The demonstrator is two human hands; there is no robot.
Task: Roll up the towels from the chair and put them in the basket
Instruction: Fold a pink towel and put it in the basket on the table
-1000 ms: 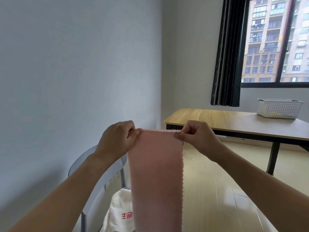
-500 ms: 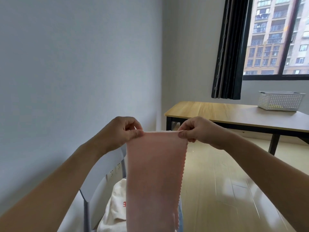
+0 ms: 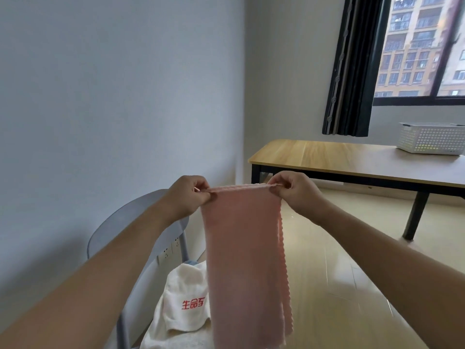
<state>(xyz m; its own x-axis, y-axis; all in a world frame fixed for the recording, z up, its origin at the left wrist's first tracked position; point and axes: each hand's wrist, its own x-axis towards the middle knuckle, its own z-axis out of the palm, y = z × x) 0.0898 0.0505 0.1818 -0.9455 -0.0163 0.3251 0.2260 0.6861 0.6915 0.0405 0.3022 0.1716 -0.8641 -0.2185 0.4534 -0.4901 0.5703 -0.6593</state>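
- Head view, only one camera here: both hands are up in the middle of the frame, holding a pink towel (image 3: pixel 245 260) by its top edge.
- Left hand (image 3: pixel 187 195) is pinched shut on the towel's top left corner, thumb and fingers closed tight on the fabric.
- Right hand (image 3: pixel 294 191) does the same on the top right corner, fingers curled in and clamped on the edge.
- The top edge is pulled pretty much straight between the two hands, and it looks slightly rolled or folded over right at the top.
- The rest of the pink towel hangs straight down, out past the bottom of the frame. Its right edge is wavy.
- Lower left: a grey chair (image 3: pixel 130 220) with a rounded back, sitting against the wall (image 3: pixel 113 96).
- On the chair seat, behind the pink one, there's a white towel (image 3: pixel 181 298) with red lettering on it, bunched up.
- A tiny bit of something blue peeks out just above the white towel, can't tell what it is.
- Right side of the frame: a wooden table (image 3: pixel 339 157) with black legs.
- The white perforated basket (image 3: pixel 431 138) sits on the table at the far right edge, well apart from the hands and towels.
- Upper right: dark curtain (image 3: pixel 352 71) next to a window (image 3: pixel 422 46).
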